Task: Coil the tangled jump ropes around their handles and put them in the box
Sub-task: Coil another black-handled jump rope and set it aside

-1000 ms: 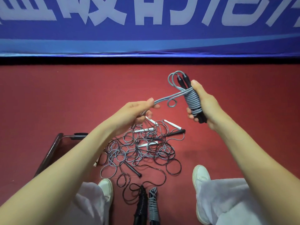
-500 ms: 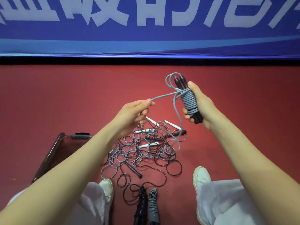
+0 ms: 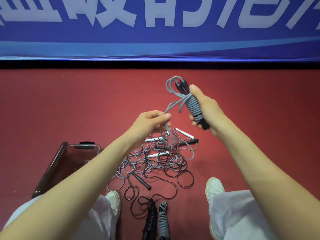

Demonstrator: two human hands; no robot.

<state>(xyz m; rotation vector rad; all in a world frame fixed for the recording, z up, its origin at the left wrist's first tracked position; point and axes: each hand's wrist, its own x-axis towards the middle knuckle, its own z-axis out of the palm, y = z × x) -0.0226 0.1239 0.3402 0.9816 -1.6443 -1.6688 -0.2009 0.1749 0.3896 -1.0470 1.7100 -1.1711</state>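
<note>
While my right hand (image 3: pixel 206 110) is curled round the pair of black handles (image 3: pixel 181 85), with the grey rope (image 3: pixel 194 108) coiled tight about them just right of the frame's centre, my left hand (image 3: pixel 150 122) pinches the loose tail (image 3: pixel 174 105) of that rope between thumb and fingertips, a little lower and to the left. From the pinch the tail drops into the tangle (image 3: pixel 155 163) on the red floor (image 3: pixel 86 101) below centre, where black and grey cords and some white handles (image 3: pixel 184 133) lie knotted together; I cannot tell how much of my tail is caught in there. The step in hand, as I judge it, is laying the remaining rope round the handles. To do it well I would let the tail slide through the left fingers under light tension, so each turn sits snug beside the last and none crosses over. The right thumb, pressed on the topmost turns, should pin them so the coil does not spring loose. If the tail snags in the heap, I would lift and shake it free rather than tug, since a pull would likely tighten the knots. Two wound bundles, one black (image 3: pixel 150 219) and one grey (image 3: pixel 162 220), lie at bottom centre between my shoes. The box (image 3: pixel 50 168) stands at lower left, partly behind my left forearm, and I cannot see well what it holds.
</note>
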